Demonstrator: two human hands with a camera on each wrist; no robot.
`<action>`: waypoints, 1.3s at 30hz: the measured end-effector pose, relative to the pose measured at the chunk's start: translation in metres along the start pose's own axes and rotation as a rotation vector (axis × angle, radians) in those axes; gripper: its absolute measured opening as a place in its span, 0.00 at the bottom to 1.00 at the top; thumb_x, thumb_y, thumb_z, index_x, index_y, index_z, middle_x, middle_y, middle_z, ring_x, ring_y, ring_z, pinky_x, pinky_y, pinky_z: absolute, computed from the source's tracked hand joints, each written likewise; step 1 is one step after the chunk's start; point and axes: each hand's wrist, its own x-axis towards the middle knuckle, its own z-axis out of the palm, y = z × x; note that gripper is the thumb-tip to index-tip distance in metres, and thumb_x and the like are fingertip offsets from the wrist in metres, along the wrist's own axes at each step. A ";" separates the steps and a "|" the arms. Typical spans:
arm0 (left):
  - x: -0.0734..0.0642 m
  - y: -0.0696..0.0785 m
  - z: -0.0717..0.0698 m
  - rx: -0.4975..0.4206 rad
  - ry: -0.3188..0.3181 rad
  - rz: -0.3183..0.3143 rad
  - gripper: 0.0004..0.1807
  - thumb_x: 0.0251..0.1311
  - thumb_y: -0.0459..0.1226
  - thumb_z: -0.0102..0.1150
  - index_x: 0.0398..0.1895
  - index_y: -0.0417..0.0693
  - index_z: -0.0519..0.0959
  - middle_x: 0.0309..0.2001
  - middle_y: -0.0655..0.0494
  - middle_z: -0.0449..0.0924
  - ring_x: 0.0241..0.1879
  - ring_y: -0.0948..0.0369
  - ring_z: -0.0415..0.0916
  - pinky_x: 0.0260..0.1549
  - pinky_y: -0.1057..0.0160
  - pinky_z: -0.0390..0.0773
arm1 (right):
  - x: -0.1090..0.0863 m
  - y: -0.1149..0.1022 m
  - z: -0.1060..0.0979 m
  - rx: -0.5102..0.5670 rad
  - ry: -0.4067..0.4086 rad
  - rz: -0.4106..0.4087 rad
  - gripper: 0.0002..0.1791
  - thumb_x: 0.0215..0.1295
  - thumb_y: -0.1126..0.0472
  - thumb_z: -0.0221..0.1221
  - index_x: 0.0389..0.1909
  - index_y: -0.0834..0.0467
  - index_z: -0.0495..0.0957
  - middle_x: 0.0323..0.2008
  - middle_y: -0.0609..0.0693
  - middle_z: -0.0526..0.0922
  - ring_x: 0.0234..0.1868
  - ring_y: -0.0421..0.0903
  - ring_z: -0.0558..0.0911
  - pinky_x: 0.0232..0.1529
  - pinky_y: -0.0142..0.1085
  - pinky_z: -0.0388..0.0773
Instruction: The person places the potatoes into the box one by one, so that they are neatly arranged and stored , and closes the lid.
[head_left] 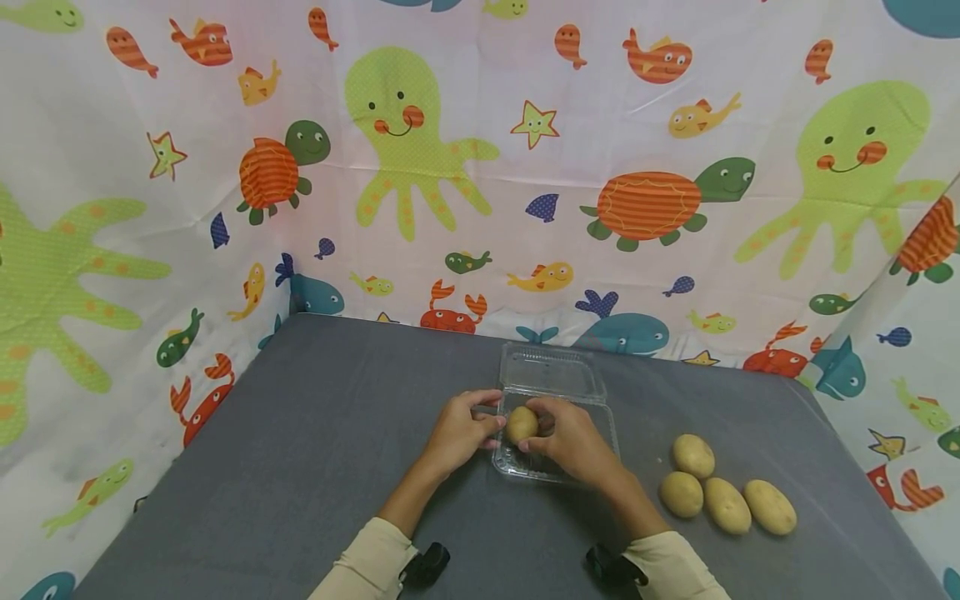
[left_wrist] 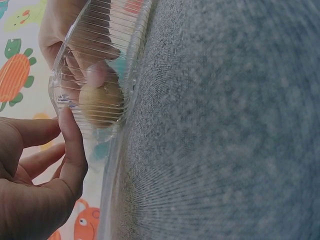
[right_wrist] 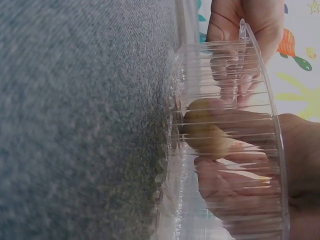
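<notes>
Potato (head_left: 522,425) sits inside the base of a clear plastic container (head_left: 534,476), toward its ten o'clock; the right hand (head_left: 573,437) holds it there, thumb and fingers drawn narrow about its sides; the left hand (head_left: 459,431) is at the container's nine o'clock edge, its fingers curled close together and pinching the rim; both wrist views show the potato through the ribbed wall.

The clear lid (head_left: 551,372) lies open at twelve o'clock; four loose potatoes (head_left: 727,506) rest in a cluster on the grey counter (head_left: 337,417), between three and four o'clock from the container; cream sleeves (head_left: 367,562) enter from seven and five o'clock, a black wrist device (head_left: 427,566) at each cuff; beyond twelve o'clock hangs a white curtain (head_left: 465,100) printed with turtles, octopuses, fish and crabs.
</notes>
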 end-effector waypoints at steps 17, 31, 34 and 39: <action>0.000 0.000 0.001 -0.009 0.003 0.000 0.23 0.70 0.29 0.65 0.68 0.36 0.79 0.61 0.39 0.79 0.44 0.57 0.87 0.34 0.64 0.91 | -0.001 0.002 -0.002 -0.031 -0.002 -0.004 0.32 0.54 0.66 0.80 0.61 0.63 0.83 0.53 0.56 0.88 0.46 0.49 0.89 0.49 0.48 0.89; -0.001 0.001 0.000 -0.013 -0.001 -0.009 0.23 0.71 0.28 0.65 0.68 0.36 0.79 0.62 0.38 0.79 0.45 0.57 0.86 0.34 0.64 0.91 | -0.006 0.002 -0.012 -0.046 0.013 0.002 0.32 0.56 0.63 0.80 0.63 0.61 0.82 0.52 0.56 0.89 0.50 0.53 0.89 0.54 0.53 0.88; -0.001 0.002 0.000 -0.009 -0.002 -0.010 0.23 0.71 0.28 0.65 0.68 0.36 0.79 0.62 0.38 0.79 0.45 0.57 0.86 0.34 0.64 0.91 | -0.009 0.003 -0.016 -0.041 0.019 -0.003 0.34 0.57 0.61 0.79 0.65 0.61 0.81 0.54 0.58 0.88 0.52 0.56 0.88 0.53 0.53 0.88; -0.001 0.002 0.000 -0.012 -0.003 -0.013 0.23 0.71 0.28 0.65 0.68 0.36 0.79 0.62 0.38 0.79 0.45 0.58 0.86 0.35 0.64 0.91 | -0.014 0.007 -0.023 0.029 0.015 0.031 0.36 0.60 0.59 0.78 0.69 0.58 0.78 0.60 0.61 0.85 0.55 0.59 0.88 0.51 0.51 0.90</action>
